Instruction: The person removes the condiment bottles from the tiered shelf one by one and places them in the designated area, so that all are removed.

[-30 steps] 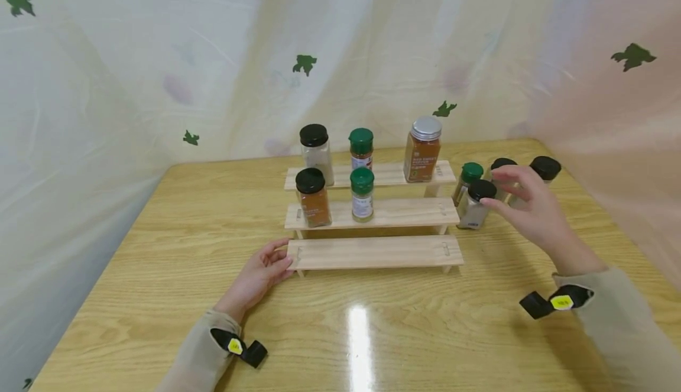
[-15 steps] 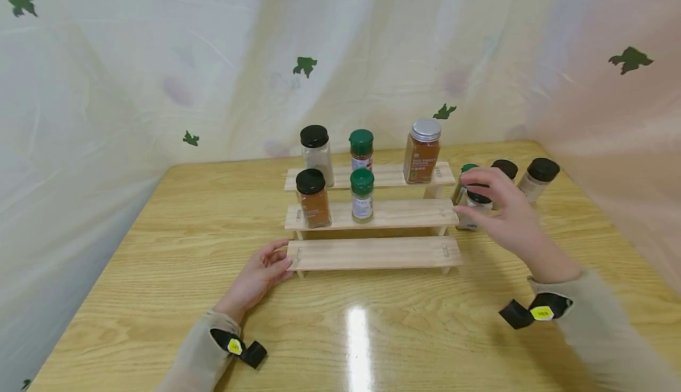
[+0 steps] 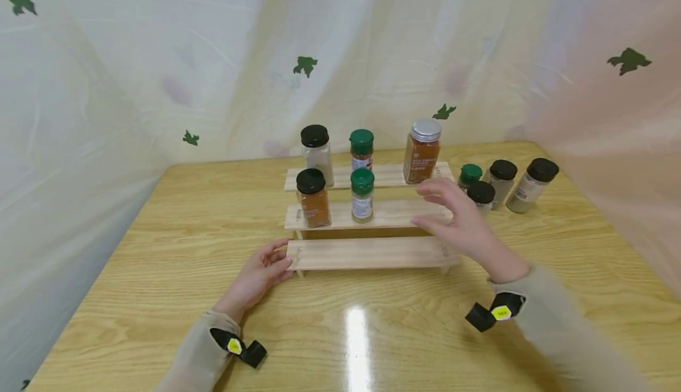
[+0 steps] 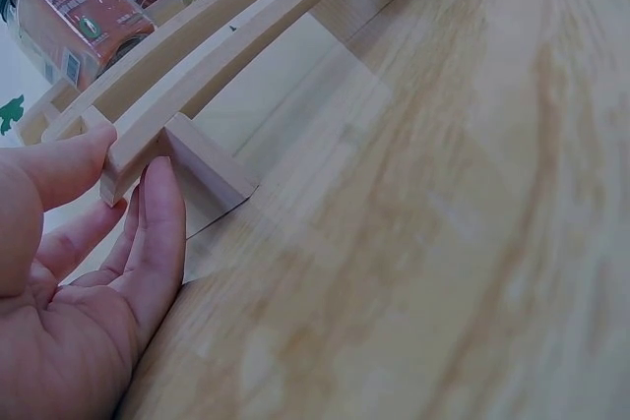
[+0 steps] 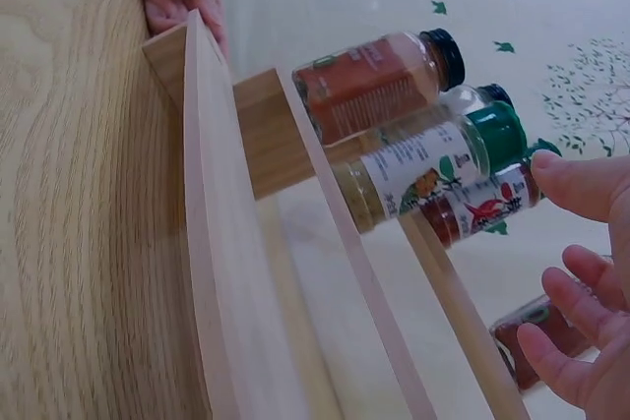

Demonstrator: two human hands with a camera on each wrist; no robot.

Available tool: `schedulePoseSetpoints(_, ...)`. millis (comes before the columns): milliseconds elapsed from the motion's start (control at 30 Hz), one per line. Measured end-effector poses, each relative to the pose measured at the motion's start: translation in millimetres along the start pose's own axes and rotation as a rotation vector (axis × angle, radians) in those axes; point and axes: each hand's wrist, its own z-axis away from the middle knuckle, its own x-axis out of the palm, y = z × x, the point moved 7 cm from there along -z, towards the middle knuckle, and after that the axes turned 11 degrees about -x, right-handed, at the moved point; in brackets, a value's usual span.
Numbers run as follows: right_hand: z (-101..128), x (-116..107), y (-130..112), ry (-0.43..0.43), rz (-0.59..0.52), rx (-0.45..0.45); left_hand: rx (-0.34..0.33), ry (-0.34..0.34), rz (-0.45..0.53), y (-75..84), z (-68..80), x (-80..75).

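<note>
A three-step wooden rack point(image 3: 372, 253) stands mid-table. My left hand point(image 3: 263, 271) rests against the left end of its lowest step, the thumb point(image 4: 69, 159) on the board's end and the fingers straight beside the leg point(image 4: 212, 169). My right hand point(image 3: 457, 226) hovers with spread fingers over the right end of the middle step and holds nothing. A black-lidded jar point(image 3: 481, 194) stands on the table just right of that hand. On the middle step stand an orange jar point(image 3: 312, 198) and a green-lidded jar point(image 3: 362, 194).
The top step carries a white-powder jar point(image 3: 315, 146), a green-lidded red jar point(image 3: 361, 149) and a silver-lidded orange jar point(image 3: 422, 151). Right of the rack stand a green-lidded jar point(image 3: 469, 175) and two more black-lidded jars point(image 3: 500, 179) point(image 3: 529, 184). A leaf-print curtain surrounds the table.
My right hand has moved left from the black-lidded jars beside the rack to above the middle step, empty. The jars stay on the table. The left hand has not moved.
</note>
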Motion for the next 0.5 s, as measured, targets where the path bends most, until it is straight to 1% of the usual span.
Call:
schedulePoseSetpoints(167,-5,11,1,-0.015,-0.022,0.032,-0.002,-0.001,0.001,-0.5,-0.1,0.7)
schedulePoseSetpoints(300,-10,16,0,-0.013,-0.038,0.040,-0.008,-0.003,0.002,-0.2,0.0,0.4)
schedulePoseSetpoints(500,-17,25,-2,-0.006,-0.097,0.049,-0.017,0.002,-0.002,0.1,0.6,-0.5)
